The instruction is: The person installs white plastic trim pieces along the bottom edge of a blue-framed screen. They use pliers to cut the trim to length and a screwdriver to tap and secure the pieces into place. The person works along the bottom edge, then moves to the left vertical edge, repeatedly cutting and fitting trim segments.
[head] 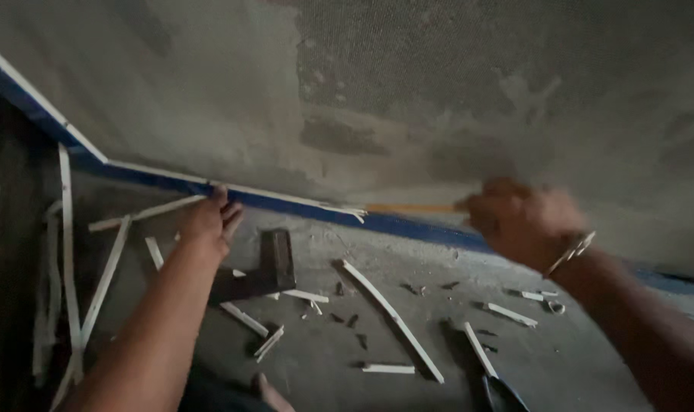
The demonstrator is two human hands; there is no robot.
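Yellow pencil [412,207] lies level along the wall, tip pointing left toward the blue strip [286,204]. Right hand [524,221] pinches its end; left hand [207,220] presses the strip, fingers together

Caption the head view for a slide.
Left hand presses blue baseboard tape; right hand holds a yellowish tool.

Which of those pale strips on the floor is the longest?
The long white strip at far left, running nearly upright beside the left hand; the others are short offcuts.
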